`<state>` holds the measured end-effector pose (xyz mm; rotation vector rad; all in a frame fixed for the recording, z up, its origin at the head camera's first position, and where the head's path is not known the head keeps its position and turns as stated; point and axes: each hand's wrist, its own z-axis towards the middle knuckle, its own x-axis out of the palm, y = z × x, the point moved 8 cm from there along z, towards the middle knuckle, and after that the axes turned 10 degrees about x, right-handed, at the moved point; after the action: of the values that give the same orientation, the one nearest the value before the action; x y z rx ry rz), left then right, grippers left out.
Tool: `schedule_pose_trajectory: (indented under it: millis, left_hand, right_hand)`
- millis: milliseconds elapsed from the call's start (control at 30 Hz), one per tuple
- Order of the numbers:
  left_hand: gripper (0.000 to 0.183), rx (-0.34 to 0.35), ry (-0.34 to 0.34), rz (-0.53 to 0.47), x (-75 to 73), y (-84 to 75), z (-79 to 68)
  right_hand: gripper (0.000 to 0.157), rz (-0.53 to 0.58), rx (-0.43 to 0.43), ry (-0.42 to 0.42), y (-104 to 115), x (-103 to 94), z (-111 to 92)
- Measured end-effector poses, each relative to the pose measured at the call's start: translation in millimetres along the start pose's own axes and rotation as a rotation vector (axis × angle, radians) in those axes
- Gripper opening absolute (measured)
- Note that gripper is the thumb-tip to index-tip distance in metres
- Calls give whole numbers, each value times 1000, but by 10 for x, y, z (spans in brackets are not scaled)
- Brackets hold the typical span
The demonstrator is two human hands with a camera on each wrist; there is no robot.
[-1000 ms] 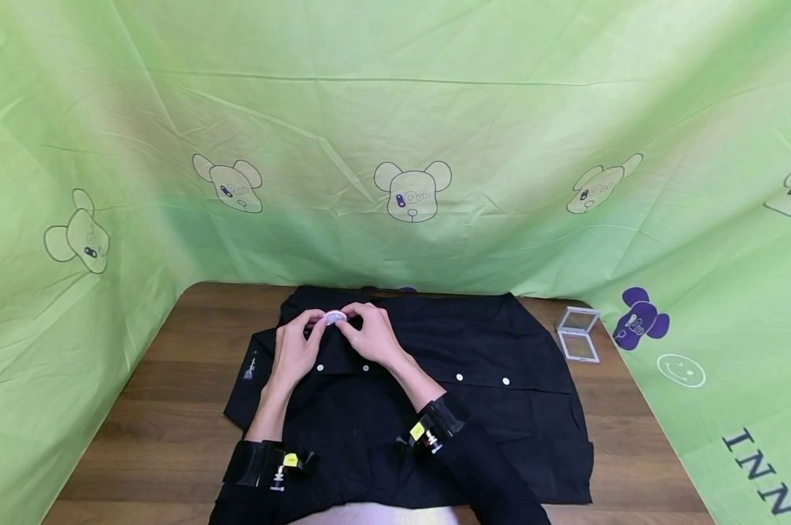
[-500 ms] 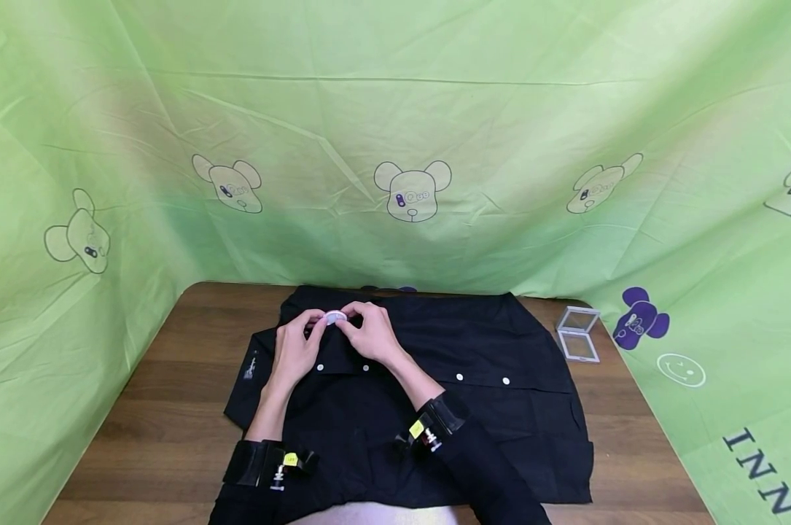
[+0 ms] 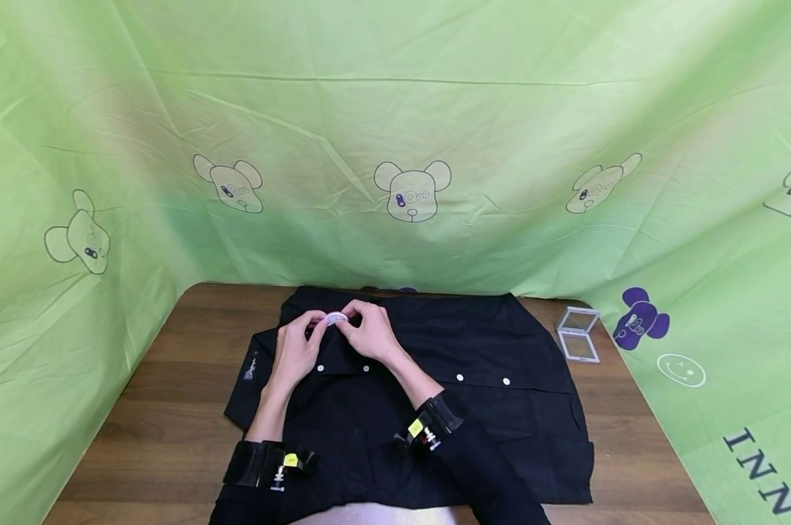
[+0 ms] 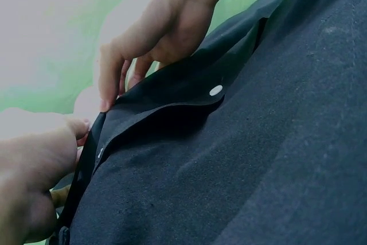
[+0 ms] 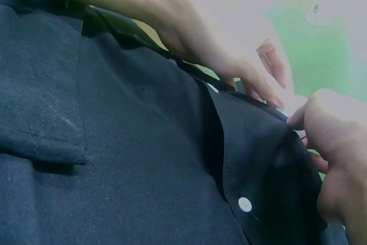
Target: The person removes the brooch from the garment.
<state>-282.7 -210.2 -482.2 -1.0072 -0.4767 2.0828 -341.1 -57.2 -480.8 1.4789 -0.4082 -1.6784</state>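
Note:
A black button-up shirt [image 3: 526, 430] lies spread on the table, its collar with a small white label towards the left. Over its upper left part, both hands hold a small round white disc [image 3: 335, 319] between them. The left hand [image 3: 295, 348] pinches the disc's left side between thumb and fingers. From the other side, the right hand [image 3: 372, 332] pinches it with thumb and index finger. In the left wrist view, the fingertips of both hands meet at the raised edge of the cloth [image 4: 189, 90]; the disc is hard to make out there in the glare.
A small clear case [image 3: 578, 334] stands with its lid up at the table's right rear. Wooden tabletop [image 3: 165, 408] shows around the shirt. Green printed fabric [image 3: 408, 117] hangs behind and at both sides. White buttons [image 3: 459, 377] run along the shirt's placket.
Almost nothing differs. The right hand's knuckles have risen very slightly, and both hands keep their hold on the disc in the same place.

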Motion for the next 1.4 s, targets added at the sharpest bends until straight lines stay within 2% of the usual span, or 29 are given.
schedule_pose_trajectory:
  millis: [233,433,900,1400]
  left_hand:
    - [11,-1,0,0,5,9,-1]
    - [11,9,-12,5,-6,14,-2]
    - [10,30,-30,9,-6,10,0]
    - [10,29,-35,9,1,30,-11]
  right_hand:
    - [8,-11,-1,11,1,-5,-6]
    - [11,-7,-64,10,20,-19,-31]
    - [18,-21,-132,33,56,-55,-30]
    - [12,12,-199,28,66,-101,-34]
